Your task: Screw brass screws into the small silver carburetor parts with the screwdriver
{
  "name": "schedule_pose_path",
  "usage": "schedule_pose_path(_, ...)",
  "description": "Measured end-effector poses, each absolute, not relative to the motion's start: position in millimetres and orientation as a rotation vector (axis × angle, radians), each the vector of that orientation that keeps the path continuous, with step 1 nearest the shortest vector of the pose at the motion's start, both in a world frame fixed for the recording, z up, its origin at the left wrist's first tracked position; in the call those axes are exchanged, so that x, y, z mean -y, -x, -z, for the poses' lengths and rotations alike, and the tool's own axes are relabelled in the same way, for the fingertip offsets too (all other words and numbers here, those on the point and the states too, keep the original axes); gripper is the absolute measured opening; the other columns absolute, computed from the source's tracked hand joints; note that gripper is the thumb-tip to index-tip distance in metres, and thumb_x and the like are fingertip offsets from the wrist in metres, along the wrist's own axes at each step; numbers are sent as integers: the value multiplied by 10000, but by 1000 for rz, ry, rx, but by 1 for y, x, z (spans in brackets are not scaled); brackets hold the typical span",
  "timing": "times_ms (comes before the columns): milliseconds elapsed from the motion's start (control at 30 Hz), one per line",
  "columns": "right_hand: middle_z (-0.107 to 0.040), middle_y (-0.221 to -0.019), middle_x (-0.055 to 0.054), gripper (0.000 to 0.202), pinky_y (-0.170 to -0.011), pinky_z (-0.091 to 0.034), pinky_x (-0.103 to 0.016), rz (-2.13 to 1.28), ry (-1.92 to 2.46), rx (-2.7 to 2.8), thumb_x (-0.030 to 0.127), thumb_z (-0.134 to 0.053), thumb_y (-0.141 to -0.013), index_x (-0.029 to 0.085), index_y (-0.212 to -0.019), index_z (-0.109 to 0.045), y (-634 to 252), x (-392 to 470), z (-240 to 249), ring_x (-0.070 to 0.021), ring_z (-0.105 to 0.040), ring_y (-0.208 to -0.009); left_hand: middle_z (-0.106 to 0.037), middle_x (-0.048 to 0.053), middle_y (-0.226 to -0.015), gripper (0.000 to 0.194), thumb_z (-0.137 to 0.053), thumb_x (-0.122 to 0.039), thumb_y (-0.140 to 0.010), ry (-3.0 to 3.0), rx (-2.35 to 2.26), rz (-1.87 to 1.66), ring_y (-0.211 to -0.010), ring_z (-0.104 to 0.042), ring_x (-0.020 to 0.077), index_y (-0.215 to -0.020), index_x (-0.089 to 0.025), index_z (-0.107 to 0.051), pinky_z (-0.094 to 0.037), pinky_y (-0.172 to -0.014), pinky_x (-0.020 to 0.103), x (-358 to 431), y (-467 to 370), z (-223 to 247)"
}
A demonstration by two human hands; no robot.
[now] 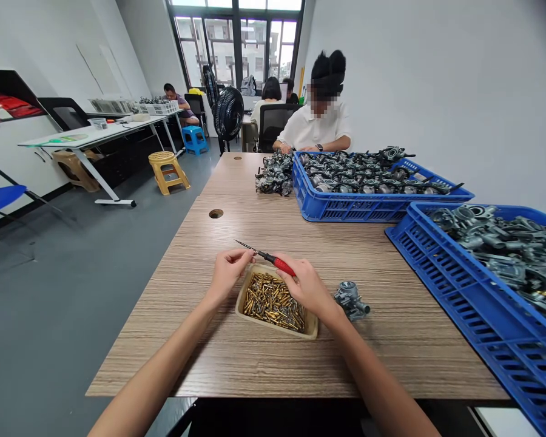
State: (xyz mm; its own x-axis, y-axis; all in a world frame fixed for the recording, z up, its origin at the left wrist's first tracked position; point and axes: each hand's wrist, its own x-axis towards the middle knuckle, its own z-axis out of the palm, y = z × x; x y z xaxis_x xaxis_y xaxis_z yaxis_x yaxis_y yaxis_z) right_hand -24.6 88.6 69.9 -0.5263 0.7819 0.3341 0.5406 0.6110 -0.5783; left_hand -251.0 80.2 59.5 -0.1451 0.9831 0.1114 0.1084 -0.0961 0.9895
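Observation:
My right hand [303, 280] is wrapped round the red handle of a thin black-shafted screwdriver [282, 263], whose tip points up and to the left. My left hand [231, 267] is closed in a pinch beside the screwdriver's shaft; whatever is between its fingertips is too small to name. Below both hands, a cream tray [313, 328] holds many small brass-coloured parts [273, 303]. A grey metal carburetor-like part [351, 300] lies on the wooden table just right of my right wrist.
Two blue crates [332, 210] [477, 291] full of metal parts line the table's right side. More metal parts [275, 173] are heaped at the far end, before a seated person [321, 124]. A round hole [216, 213] pierces the table [173, 328] near its left edge.

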Motion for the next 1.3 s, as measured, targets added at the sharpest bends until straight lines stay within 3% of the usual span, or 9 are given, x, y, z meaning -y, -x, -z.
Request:
schedule_pose_path(233, -740, -1227, -51, 381, -927, -458, -372, -540, 1038, 2257, 303, -512, -1033, 291, -1409, -571, 25, -89, -66, -219, -678, -991, -686, 23, -685, 415, -711, -538, -838, -1244, -1318, -1376, -450, -362, 58, -855, -131, -793, -251, -429, 227, -82, 249, -56)
schedule_pose_path(500, -742, -1232, -50, 400, -903, -477, -365, -498, 1060, 2276, 321, -513, -1029, 285, -1423, -572, 24, -89, -66, -213, -676, -914, -680, 22, -672, 421, -716, -544, -831, -1246, -1329, -1388, -448, -373, 61, -845, -130, -793, -269, -434, 224, -82, 248, -56)
schedule_pose_path(867, -694, -1335, -43, 390, -955, -503, -399, -675, 1009, 2132, 329, -538, -1011, 310, -1395, -608, 25, -92, -67, -237, -678, -1037, -671, 21, -696, 420, -714, -544, -822, -1166, -1271, -1349, -420, -375, 51, -866, -131, -775, -268, -394, 212, -81, 246, -58)
schedule_pose_path(1000, -768, -1038, -41, 390, -743, -558, -332, -946, 993, 1985, 362, -543, -1003, 286, -1377, -621, 24, -94, -67, -199, -694, -779, -649, 10, -685, 413, -714, -541, -824, -1174, -1256, -1345, -423, -386, 49, -860, -133, -767, -272, -397, 207, -81, 245, -60)
schedule_pose_path(1100, -727, -810, -16, 410, -613, -534, -293, -1136, 949, 1836, 405, -561, -991, 256, -1369, -613, 23, -95, -69, -163, -632, -613, -629, 0, -667, 413, -713, -544, -825, -1169, -1244, -1349, -422, -380, 47, -849, -134, -757, -262, -399, 205, -82, 245, -58)
schedule_pose_path(1300, -698, -714, -3, 419, -577, -509, -284, -1285, 859, 1564, 479, -631, -938, 217, -1265, -623, 16, -103, -79, -151, -607, -568, -616, -4, -646, 405, -695, -534, -844, -1224, -1260, -1367, -447, -389, 52, -829, -133, -748, -280, -434, 204, -84, 247, -54)
